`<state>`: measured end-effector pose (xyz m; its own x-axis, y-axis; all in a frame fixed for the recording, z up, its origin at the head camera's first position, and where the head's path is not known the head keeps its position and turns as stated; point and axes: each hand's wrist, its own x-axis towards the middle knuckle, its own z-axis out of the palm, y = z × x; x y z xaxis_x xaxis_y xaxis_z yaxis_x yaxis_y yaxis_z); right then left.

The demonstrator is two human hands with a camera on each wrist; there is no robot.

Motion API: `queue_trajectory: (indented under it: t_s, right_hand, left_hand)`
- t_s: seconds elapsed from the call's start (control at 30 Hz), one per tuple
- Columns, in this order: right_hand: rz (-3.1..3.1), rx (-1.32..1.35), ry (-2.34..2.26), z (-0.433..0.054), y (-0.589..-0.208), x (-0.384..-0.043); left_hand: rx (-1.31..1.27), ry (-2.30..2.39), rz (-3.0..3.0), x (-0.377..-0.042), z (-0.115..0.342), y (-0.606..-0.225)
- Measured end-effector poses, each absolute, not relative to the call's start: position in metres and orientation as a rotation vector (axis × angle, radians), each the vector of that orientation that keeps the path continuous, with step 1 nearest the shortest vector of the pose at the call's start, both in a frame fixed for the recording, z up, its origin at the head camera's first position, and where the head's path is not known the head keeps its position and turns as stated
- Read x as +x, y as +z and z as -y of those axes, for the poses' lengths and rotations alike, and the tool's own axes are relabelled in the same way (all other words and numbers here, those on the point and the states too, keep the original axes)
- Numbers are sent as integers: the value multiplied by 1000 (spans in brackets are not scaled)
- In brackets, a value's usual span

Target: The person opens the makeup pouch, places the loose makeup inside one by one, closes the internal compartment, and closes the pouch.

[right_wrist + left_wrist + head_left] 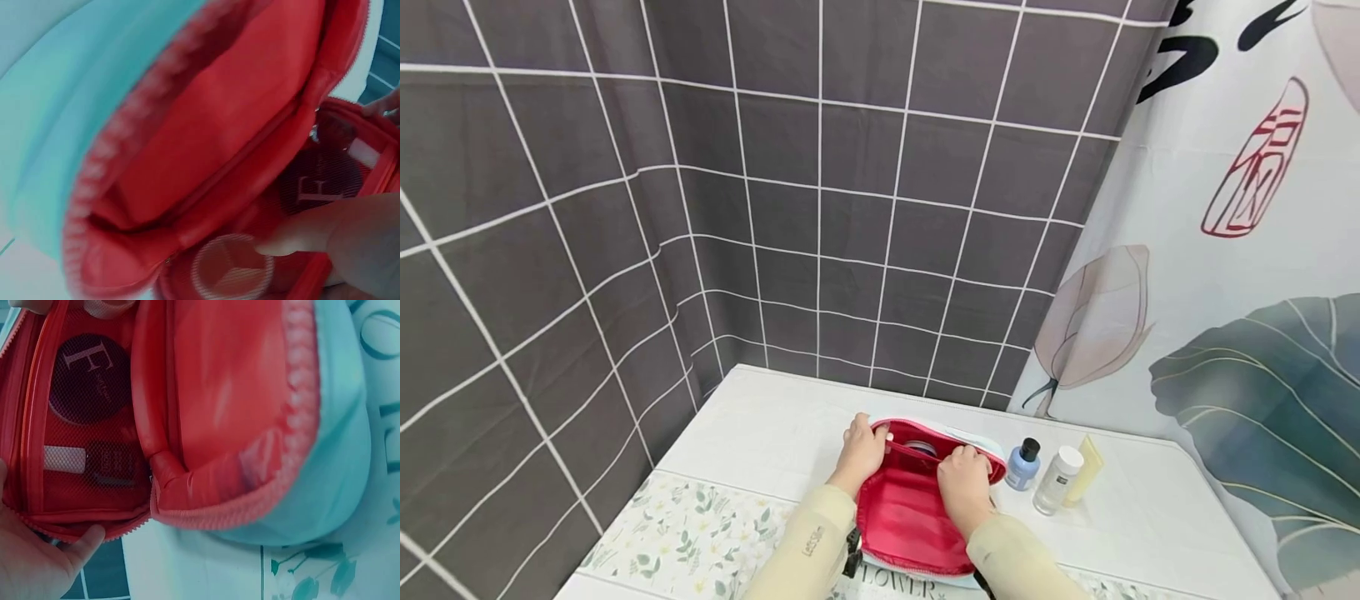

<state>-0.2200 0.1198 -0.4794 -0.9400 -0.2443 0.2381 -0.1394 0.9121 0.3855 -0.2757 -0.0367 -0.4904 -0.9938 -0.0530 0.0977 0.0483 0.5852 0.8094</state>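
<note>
A light-blue toiletry bag (pixel 913 517) with a red lining lies unzipped, its lid folded back towards the wall. My left hand (pixel 859 454) grips the lid's left edge, thumb (pixel 84 547) on the inner side. At the lid's right part, my right hand (pixel 964 482) pinches the edge of the red mesh pocket (pixel 69 497), thumb (pixel 297 237) lying over the mesh. Behind that mesh show a dark round case (pixel 90 380) marked "F", a small item with a white end (pixel 64 459) and a pale round piece (pixel 232 267). The main compartment shows only red lining.
Right of the bag stand a blue bottle (pixel 1022 468) with a black cap, a clear bottle (pixel 1057 483) with a white cap and a yellow tube (pixel 1084 473). A white tabletop (pixel 775 421) with a leaf-print band lies underneath. Dark grid curtains (pixel 850 217) rise behind and left.
</note>
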Motion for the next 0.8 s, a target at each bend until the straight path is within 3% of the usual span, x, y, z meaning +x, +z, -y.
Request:
queue_trajectory:
  t_s: [0.1, 0.23, 0.37, 0.57, 0.8]
  right_hand:
    - [2803, 355, -434, -123, -474, -219]
    - [2847, 554, 51, -145, -452, -224]
    - [2912, 444, 462, -184, -416, -227]
    - [2993, 279, 247, -253, -398, -218]
    - [2997, 352, 38, -275, -417, -212]
  left_hand:
    - [-3, -1356, 2704, -275, 38, -489]
    - [-29, -1285, 2684, -277, 41, -490]
    - [-69, -1272, 2629, -280, 46, -490]
    - [-100, -1352, 2545, -283, 52, -489]
    - [-64, -1396, 2517, -285, 51, -492]
